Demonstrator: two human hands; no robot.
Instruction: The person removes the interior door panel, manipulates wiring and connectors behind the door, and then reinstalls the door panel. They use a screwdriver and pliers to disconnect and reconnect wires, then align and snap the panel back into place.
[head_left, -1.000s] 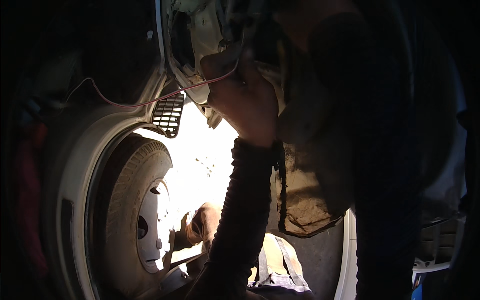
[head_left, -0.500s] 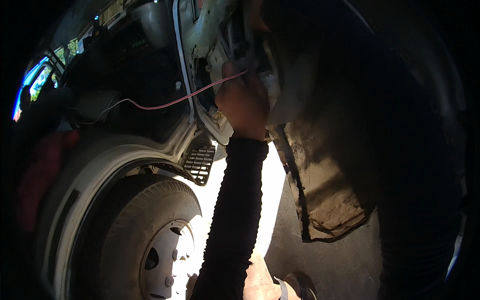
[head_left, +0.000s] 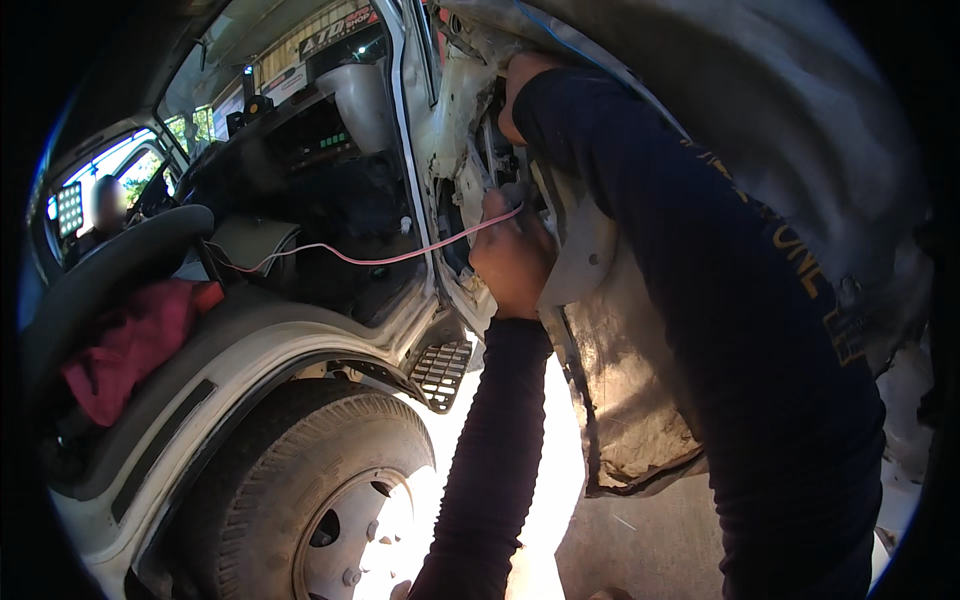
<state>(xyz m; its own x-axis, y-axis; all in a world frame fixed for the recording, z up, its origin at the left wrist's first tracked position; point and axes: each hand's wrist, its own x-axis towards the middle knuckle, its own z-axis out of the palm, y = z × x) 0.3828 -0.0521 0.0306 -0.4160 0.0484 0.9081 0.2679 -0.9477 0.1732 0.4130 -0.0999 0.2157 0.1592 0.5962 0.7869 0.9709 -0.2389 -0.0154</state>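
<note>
My left hand is closed in the gap beside the door pillar of a vehicle. A thin pink-and-white wire runs from the dark cab interior across the door sill and ends at this hand's fingers, which appear to pinch it. Higher up, my right hand reaches into the opening along the door's edge, and its fingers are hidden there. Beside my left hand hangs the door's inner side, bare and stained brown. The worn door pillar shows openings and scraped paint.
Below the sill is a wheel under a pale arch, with a black slotted step next to it. A pink cloth lies by the steering wheel at left. A person shows past the cab's far side.
The view has brightened and shifted, so the cab and wheel sit lower and further right. My right sleeve shows clearly now. My left hand stays at the pillar with the wire.
</note>
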